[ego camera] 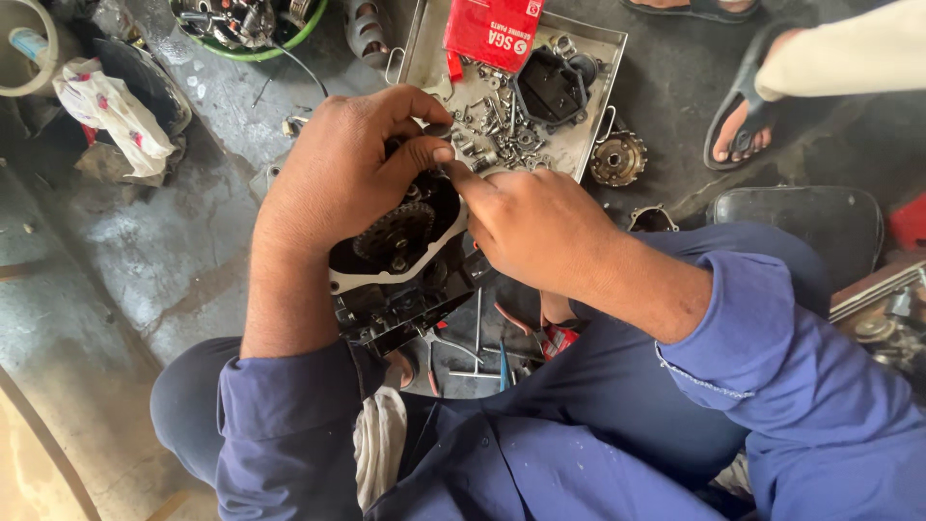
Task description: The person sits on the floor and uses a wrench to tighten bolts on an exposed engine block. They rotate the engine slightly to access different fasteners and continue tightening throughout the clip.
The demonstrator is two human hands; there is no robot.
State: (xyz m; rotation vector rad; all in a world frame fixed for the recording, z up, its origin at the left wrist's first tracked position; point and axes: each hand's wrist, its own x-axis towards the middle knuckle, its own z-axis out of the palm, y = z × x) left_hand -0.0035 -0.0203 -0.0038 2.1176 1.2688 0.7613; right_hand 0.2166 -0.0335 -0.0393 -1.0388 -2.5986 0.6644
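My left hand (338, 174) curls closed over the top of the engine case (400, 265), which sits on the floor between my knees, long axis running lower-left to upper-right. My right hand (531, 227) pinches its rim with closed fingers. Beyond lies the metal tray (598, 58) of bolts.

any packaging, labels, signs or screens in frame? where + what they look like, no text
Red packet: lies at the top of the metal tray, above the loose bolts; flat, rectangular, red with white print and a small round mark.
No signs or screens in view.
Both hands, left hand and right hand, are on the engine casing, not on the packet.
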